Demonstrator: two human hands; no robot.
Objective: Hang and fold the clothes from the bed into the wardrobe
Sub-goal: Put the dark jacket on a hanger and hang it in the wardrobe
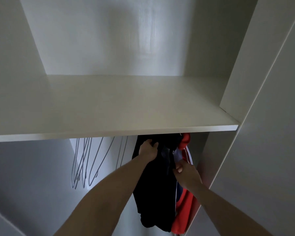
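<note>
Black limp cloth garment, hanging low and centre-right under the white wardrobe shelf beside a red-and-white striped garment, is gripped near its top by the left hand and pinched at its edge by the right hand; best settled squarely before release.

No readable text, label, brand, number or sign shows anywhere in view.
</note>
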